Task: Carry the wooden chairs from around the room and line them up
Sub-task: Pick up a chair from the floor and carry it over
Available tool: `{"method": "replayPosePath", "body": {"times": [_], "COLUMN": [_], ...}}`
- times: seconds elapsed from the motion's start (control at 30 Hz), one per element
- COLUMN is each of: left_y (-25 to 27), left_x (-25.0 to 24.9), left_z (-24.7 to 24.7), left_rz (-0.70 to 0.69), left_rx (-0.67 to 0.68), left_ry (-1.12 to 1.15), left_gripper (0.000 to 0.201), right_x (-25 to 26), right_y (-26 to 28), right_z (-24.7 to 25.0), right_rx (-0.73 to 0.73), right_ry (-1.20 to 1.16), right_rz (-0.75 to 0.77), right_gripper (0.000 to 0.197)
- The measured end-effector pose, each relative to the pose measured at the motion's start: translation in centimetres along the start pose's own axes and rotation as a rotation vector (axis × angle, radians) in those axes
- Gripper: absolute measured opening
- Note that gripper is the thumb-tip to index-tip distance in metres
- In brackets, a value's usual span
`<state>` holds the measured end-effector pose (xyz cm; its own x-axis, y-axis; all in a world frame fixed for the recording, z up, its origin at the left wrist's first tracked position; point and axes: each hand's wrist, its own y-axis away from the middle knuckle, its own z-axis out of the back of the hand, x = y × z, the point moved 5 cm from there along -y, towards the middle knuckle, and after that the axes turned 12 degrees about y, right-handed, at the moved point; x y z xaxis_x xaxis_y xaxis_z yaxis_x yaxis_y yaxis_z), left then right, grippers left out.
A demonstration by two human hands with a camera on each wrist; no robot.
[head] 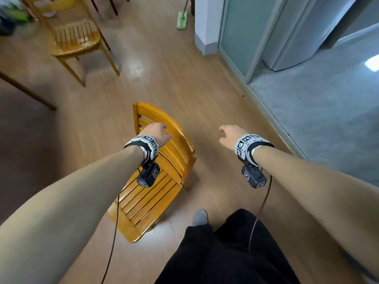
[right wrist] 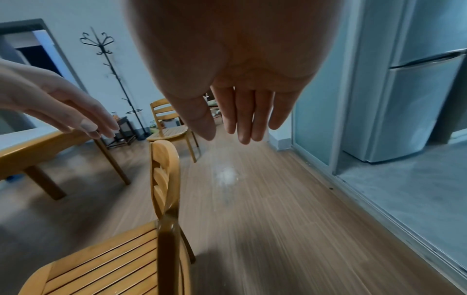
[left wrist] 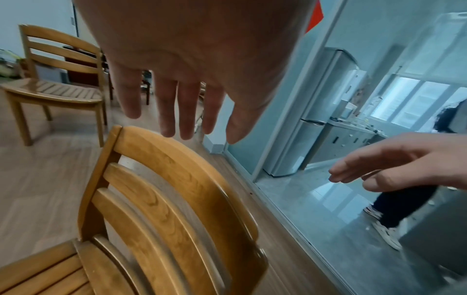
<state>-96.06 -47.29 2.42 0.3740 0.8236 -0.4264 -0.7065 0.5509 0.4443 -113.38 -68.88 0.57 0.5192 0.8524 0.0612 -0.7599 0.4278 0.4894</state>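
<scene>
— Just under my left fingertips (left wrist: 168, 127), what do you make out?

— The curved top rail of the near chair (head: 155, 177). My left hand (head: 159, 133) hangs over it, fingers straight and a little spread, holding nothing; from the wrist they look just clear of the wood, though I cannot tell for sure whether they touch.

— And my right hand (head: 230, 137)?

— It is out beyond the right end of that backrest, over bare floor (head: 205, 99). Its fingers (right wrist: 243, 119) lie straight and close together, with nothing in them.

— Where does the chair sit?

— It stands upright on the wooden boards, its slatted seat below my left wrist, its back turned away from me.

— Anything past my fingertips?

— A second chair (head: 75, 39), well apart, ahead and to the left. A table (right wrist: 30, 151) stands left of my left hand. To the right of my right fingers, a sliding glass door (head: 242, 37) opens on a grey tiled floor with a fridge (right wrist: 414, 107). A green mop (head: 182, 20) leans far ahead.
</scene>
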Motion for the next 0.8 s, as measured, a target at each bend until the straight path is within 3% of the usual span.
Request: {"method": "replayPosePath", "body": {"times": [0.23, 0.47, 0.8], "left_y": [-6.9, -8.0, -10.4], "left_x": [1.5, 2.3, 9.1], "left_z": [2.5, 3.1, 4.5], "left_rz": [0.266, 0.594, 0.875], "left_rx": [-0.126, -0.248, -0.395], "left_ry": [0.084, 0.272, 0.469], "left_gripper": [0.055, 0.047, 0.053], "right_x": [1.8, 6.4, 20.0], "right_y": [-14.4, -24.9, -33.7], "right_z": [5.1, 10.3, 11.9], "right_rx": [0.04, 0.059, 0.109], "right_ry": [0.121, 0.305, 0.548], "right_rz": [0.272, 0.59, 0.908], "right_gripper": [0.053, 0.053, 0.053]}}
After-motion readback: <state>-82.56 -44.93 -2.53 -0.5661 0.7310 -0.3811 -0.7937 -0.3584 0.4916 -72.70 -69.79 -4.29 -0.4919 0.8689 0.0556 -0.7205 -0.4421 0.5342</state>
